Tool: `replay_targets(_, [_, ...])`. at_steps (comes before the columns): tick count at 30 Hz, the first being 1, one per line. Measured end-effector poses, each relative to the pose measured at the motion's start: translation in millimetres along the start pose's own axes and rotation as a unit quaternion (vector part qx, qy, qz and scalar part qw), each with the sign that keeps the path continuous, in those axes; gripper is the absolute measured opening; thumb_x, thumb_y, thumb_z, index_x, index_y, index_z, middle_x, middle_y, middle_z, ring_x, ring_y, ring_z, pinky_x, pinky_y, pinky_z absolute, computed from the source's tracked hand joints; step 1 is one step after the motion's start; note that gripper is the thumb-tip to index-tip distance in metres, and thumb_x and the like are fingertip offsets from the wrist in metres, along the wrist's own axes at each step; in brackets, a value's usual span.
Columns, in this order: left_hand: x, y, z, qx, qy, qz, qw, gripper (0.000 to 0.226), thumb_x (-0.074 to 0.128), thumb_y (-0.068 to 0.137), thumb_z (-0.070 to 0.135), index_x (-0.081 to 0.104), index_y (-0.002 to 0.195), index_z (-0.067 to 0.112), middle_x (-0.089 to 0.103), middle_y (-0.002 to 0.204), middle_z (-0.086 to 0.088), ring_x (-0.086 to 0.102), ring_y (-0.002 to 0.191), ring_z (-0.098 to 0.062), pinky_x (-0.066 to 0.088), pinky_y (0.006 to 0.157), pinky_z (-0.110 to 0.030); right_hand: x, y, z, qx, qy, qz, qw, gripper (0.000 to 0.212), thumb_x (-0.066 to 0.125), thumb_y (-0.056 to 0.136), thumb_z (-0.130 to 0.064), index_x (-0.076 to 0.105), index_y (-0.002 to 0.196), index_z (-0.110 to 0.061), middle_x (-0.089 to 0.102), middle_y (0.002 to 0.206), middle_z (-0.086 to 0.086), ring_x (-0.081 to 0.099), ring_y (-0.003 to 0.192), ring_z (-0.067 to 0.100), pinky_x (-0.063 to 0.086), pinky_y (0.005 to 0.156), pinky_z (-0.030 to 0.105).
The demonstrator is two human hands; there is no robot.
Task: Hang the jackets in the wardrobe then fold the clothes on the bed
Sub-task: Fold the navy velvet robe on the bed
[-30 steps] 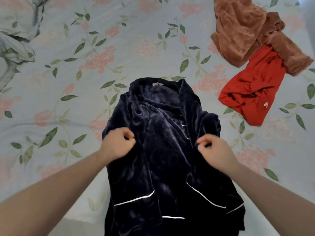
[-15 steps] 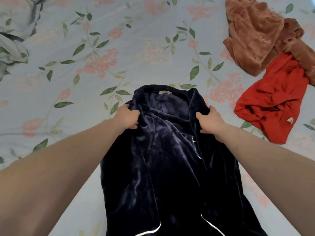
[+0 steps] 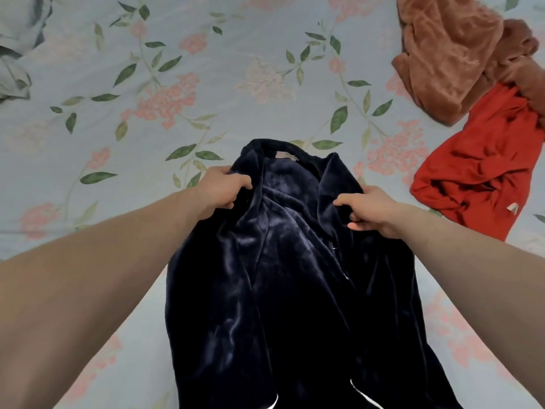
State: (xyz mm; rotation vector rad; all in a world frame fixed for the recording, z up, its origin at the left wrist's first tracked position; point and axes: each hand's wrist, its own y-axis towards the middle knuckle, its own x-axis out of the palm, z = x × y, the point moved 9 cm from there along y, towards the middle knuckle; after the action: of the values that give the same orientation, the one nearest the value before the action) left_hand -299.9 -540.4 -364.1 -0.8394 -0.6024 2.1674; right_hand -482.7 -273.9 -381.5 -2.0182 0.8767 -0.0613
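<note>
A dark navy velvet jacket (image 3: 283,276) with a zip and white piping lies front-up on the bed (image 3: 206,84), collar pointing away from me. My left hand (image 3: 219,188) grips the fabric at its left shoulder beside the collar. On the other side my right hand (image 3: 365,209) pinches the right front edge near the collar. A red garment (image 3: 477,172) lies crumpled at the right. A brown fleecy garment (image 3: 454,54) lies bunched above it at the top right.
The bed has a pale blue sheet printed with pink flowers and green leaves. A rumpled piece of matching bedding (image 3: 14,54) sits at the top left corner. The jacket's lower part runs out of view at the bottom.
Both hands moved up from the jacket's chest to the shoulders beside the collar and took hold there. The view shifted closer, so the jacket's hem left the frame.
</note>
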Motion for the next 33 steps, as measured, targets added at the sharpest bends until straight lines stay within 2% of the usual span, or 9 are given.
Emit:
replay_targets(4, [-11.3,-10.2,18.5,0.032,-0.041,0.018,0.998,0.015,0.068,0.089,0.013,0.060,0.077,0.016,0.050,0.064,0.002,0.051,0.059,-0.013,0.056,0.058,-0.028,-15.1,-14.7,-17.8,-0.029,0.035,-0.009,0.999,0.024,0.056,0.099,-0.008,0.063,0.122,-0.015,0.070,0.112,0.000,0.075,0.077,0.014,0.063,0.062,0.030])
replay_targets(10, [-27.7,-74.0,37.9,0.146,-0.040,0.014,0.988,0.026,0.057,0.090,0.004,0.074,0.091,0.023,0.076,0.094,0.005,0.073,0.087,-0.010,0.059,0.085,-0.032,-42.6,-59.3,-33.6,-0.146,-0.002,0.012,0.989,0.026,0.056,0.096,0.005,0.071,0.112,-0.008,0.077,0.101,0.010,0.075,0.088,0.019,0.063,0.084,0.033])
replay_targets(15, [-42.7,-139.6,16.7,0.264,0.086,0.039,0.960,0.021,0.065,0.092,0.001,0.073,0.088,0.020,0.061,0.121,0.020,0.058,0.116,0.002,0.041,0.104,-0.020,-55.6,-113.8,-20.9,-0.294,-0.162,0.019,0.942,0.037,0.065,0.091,0.004,0.072,0.099,-0.031,0.068,0.104,-0.018,0.062,0.098,-0.018,0.042,0.082,0.002])
replay_targets(18, [-39.4,-158.1,-18.1,0.296,0.133,0.020,0.946,0.033,0.067,0.087,-0.005,0.067,0.078,0.027,0.056,0.129,0.017,0.055,0.124,-0.005,0.042,0.106,-0.032,-56.4,-126.0,9.5,-0.353,-0.210,0.010,0.912,0.046,0.071,0.090,-0.008,0.072,0.101,-0.052,0.061,0.130,-0.020,0.059,0.122,0.005,0.046,0.103,0.023])
replay_targets(22, [-15.8,-176.0,-82.1,0.258,0.244,-0.036,0.934,0.031,0.065,0.092,0.012,0.067,0.092,0.042,0.041,0.147,0.025,0.048,0.129,-0.002,0.047,0.097,-0.027,-53.7,-126.6,74.8,-0.324,-0.375,0.048,0.867,0.065,0.076,0.084,-0.006,0.059,0.119,-0.059,0.042,0.150,-0.019,0.040,0.136,0.031,0.037,0.112,0.052])
replay_targets(25, [1.7,-185.5,-127.6,0.212,0.300,-0.064,0.928,0.030,0.061,0.094,0.018,0.064,0.102,0.047,0.030,0.156,0.024,0.037,0.139,-0.012,0.034,0.113,-0.030,-42.4,-133.0,113.3,-0.284,-0.398,0.034,0.871,0.073,0.072,0.086,-0.005,0.050,0.127,-0.061,0.024,0.161,-0.022,0.020,0.151,0.031,0.029,0.121,0.054])
replay_targets(27, [5.0,-194.0,-137.3,0.202,0.277,-0.038,0.938,0.027,0.061,0.094,0.021,0.066,0.102,0.046,0.030,0.155,0.027,0.037,0.139,-0.011,0.032,0.107,-0.020,-40.1,-139.5,117.7,-0.281,-0.361,0.044,0.888,0.073,0.066,0.087,0.000,0.053,0.126,-0.061,0.021,0.163,-0.023,0.012,0.155,0.025,0.028,0.122,0.052])
replay_targets(30, [7.4,-208.4,-135.6,0.204,0.248,-0.004,0.947,0.024,0.062,0.094,0.022,0.068,0.101,0.044,0.033,0.154,0.026,0.036,0.138,-0.005,0.035,0.097,-0.014,-49.7,-158.5,113.4,-0.315,-0.283,0.095,0.901,0.072,0.059,0.081,0.014,0.070,0.118,-0.047,0.033,0.162,-0.015,0.026,0.151,0.023,0.039,0.115,0.048])
replay_targets(33, [4.8,-220.2,-142.3,0.200,0.244,0.002,0.949,0.024,0.061,0.094,0.022,0.066,0.099,0.044,0.032,0.154,0.027,0.039,0.139,-0.007,0.042,0.107,-0.030,-52.2,-173.3,125.6,-0.331,-0.307,0.099,0.887,0.075,0.062,0.078,0.015,0.071,0.122,-0.045,0.035,0.160,-0.016,0.043,0.140,0.025,0.040,0.112,0.042])
